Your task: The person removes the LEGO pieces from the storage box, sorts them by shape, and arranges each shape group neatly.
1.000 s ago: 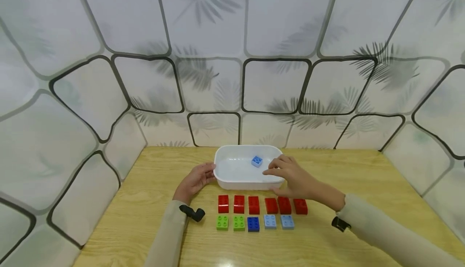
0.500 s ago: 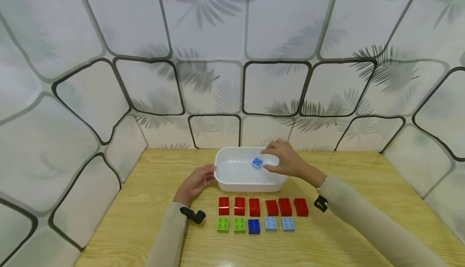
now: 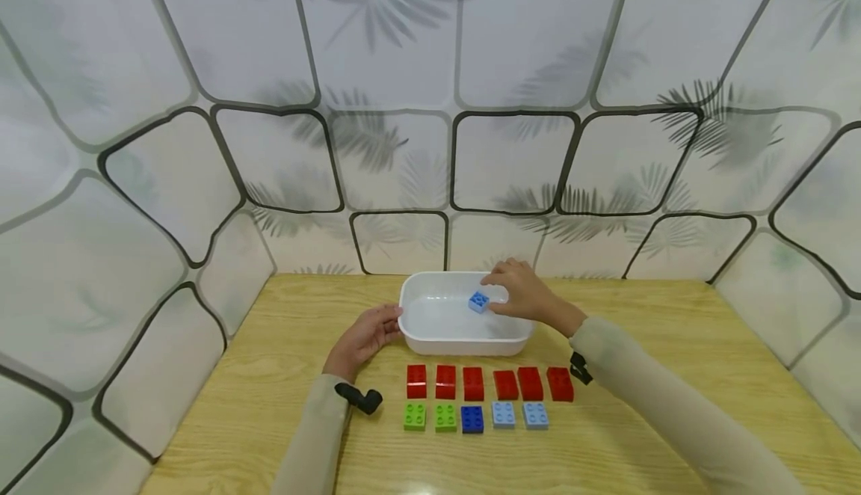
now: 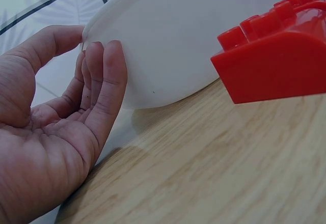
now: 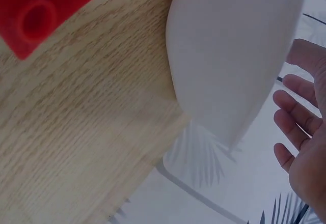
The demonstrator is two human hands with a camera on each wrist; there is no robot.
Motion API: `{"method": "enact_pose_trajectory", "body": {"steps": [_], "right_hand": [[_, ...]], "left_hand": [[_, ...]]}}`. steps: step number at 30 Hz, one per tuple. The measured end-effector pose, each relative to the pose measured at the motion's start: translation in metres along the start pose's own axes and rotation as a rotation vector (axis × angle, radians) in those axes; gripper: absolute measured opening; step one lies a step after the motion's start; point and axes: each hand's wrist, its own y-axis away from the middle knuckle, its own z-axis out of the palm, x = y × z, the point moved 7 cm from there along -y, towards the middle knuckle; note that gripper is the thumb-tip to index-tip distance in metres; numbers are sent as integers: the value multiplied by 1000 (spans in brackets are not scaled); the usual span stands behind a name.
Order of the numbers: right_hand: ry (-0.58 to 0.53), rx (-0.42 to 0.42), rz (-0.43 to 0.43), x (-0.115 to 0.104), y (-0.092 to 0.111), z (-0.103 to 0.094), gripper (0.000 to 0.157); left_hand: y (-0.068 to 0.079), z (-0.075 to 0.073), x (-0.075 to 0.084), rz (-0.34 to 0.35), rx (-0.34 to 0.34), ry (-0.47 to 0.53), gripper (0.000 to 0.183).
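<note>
A white oblong plastic tub stands on the table, one light blue building brick lying inside toward its right half. My left hand holds the tub's left end; in the left wrist view its thumb is at the rim and the fingers lie against the outer wall. Over the tub's right end is my right hand, thumb and fingers spread apart beside the light blue brick. The right wrist view shows that hand's fingers loosely bent past the rim, with nothing seen in them.
In front of the tub runs a row of several red bricks. A nearer row has two green bricks, a dark blue brick and two light blue bricks. A patterned wall rises behind the wooden table.
My right hand has moved from the tub's front right corner up and left over its right end, its fingers now nearer the light blue brick. My left hand has stayed at the tub.
</note>
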Motion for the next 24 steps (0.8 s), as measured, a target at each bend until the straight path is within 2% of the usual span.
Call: {"method": "enact_pose_trajectory", "body": {"steps": [5,13,20,24], "right_hand": [[30,-72,-18,-3,-7,15,37],[162,-121,-110,-9,-16,30,33],[283,-191,-156,-16,-21,40,29],[318,-197,-178,-21,-24,43,26]], "left_hand": [[2,-2,-2,-3,14,11,40],[4,-3,-2,-3,41,1,38],[4,0,-1,0,18,1,32],[3,0,-1,-7,15,22,31]]}}
